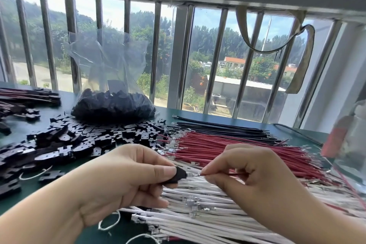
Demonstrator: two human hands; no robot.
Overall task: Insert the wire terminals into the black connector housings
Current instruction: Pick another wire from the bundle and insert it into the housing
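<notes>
My left hand [126, 180] pinches a black housing [178, 175]; my right hand [243, 174] pinches a red wire [219, 174], its terminal [193, 174] just right of the housing. I'd keep it level (no twisting) and push straight in.

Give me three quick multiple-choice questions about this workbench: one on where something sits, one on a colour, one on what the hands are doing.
1. Where is the clear plastic bag of black parts?
A. By the window bars
B. On the white wires
C. In a hand

2. What colour is the wire being held?
A. White
B. Red
C. Black

3. What does the left hand hold?
A. Nothing
B. Scissors
C. A black connector housing

Answers: 1 A, it stands at the table's far edge. 2 B, red insulation shows beside the right hand. 3 C, thumb and fingers pinch it.
</notes>
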